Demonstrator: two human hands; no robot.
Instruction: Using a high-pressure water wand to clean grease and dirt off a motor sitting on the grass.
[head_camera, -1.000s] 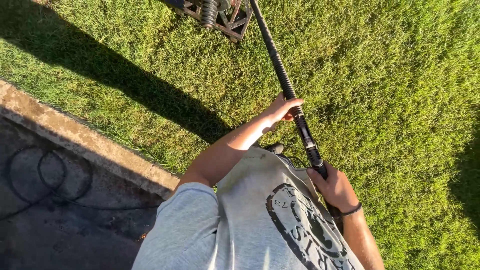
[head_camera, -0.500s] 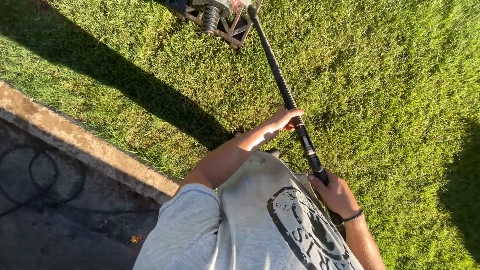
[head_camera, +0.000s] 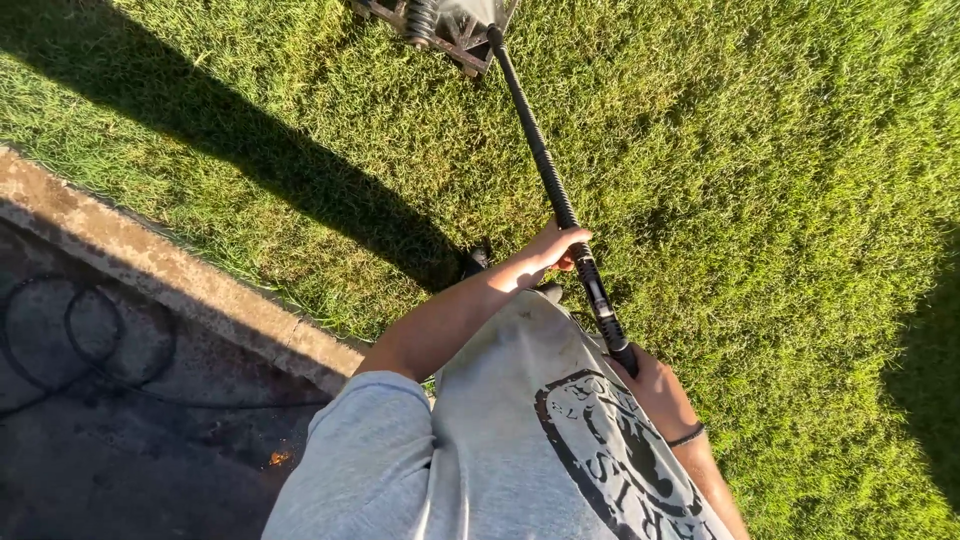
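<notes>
I hold a long black pole (head_camera: 545, 165) that slants up across the lawn to a metal machine head (head_camera: 440, 25) resting on the grass at the top edge. My left hand (head_camera: 553, 245) grips the pole's ribbed middle part. My right hand (head_camera: 658, 388), a dark band on its wrist, closes around the pole's lower end by my waist. My grey printed shirt (head_camera: 520, 450) fills the lower middle of the view.
Green grass (head_camera: 780, 200) covers most of the ground. A concrete kerb (head_camera: 170, 270) runs diagonally at left, with dark pavement and a looped black cable (head_camera: 95, 345) beyond it. A long shadow (head_camera: 250, 150) crosses the lawn.
The machine head has come further into view at the top and sits lower and more to the right. Both hands keep their grip on the pole.
</notes>
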